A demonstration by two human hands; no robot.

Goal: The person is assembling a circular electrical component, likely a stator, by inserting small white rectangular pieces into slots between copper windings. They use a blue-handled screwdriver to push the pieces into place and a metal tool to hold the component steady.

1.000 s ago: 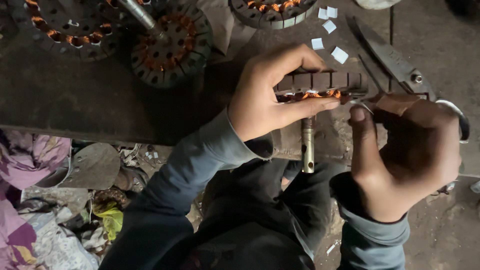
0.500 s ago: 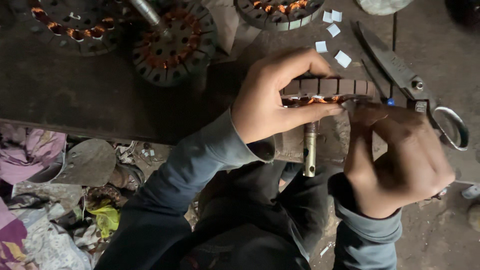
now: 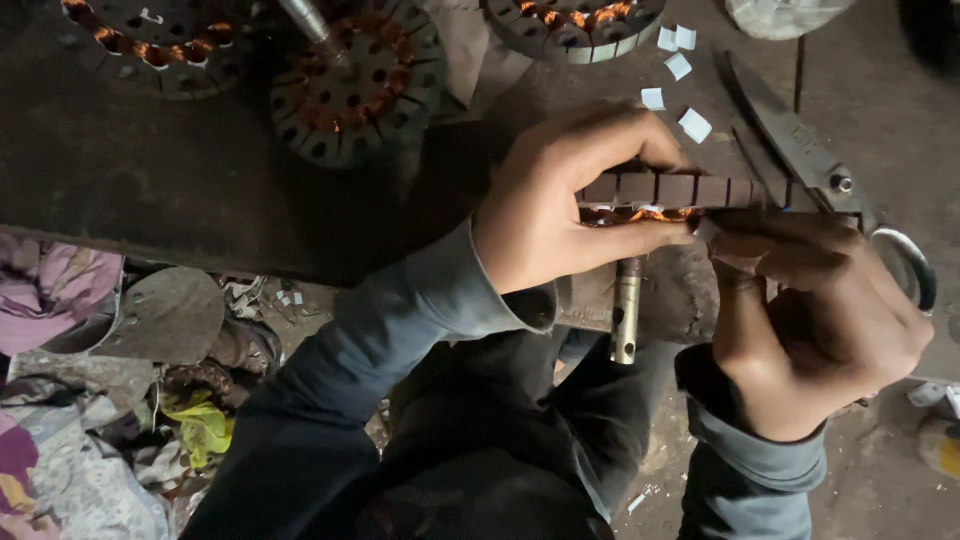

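Here we hold a slotted motor core (image 3: pixel 680 190) edge-up, long side running left to right.
Our left hand (image 3: pixel 560 205) grips it; our right hand (image 3: pixel 815 320), nearer its right end, pinches there.

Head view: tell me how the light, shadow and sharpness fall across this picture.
Head view: dim overall; light falls warmest on the left hand and the wound stator it grips edge-on; the right hand is half in shadow; the white paper slips are the brightest spots; the dark workbench and the lap below sink into murk; the scissors show a dull sheen; edges are slightly soft.
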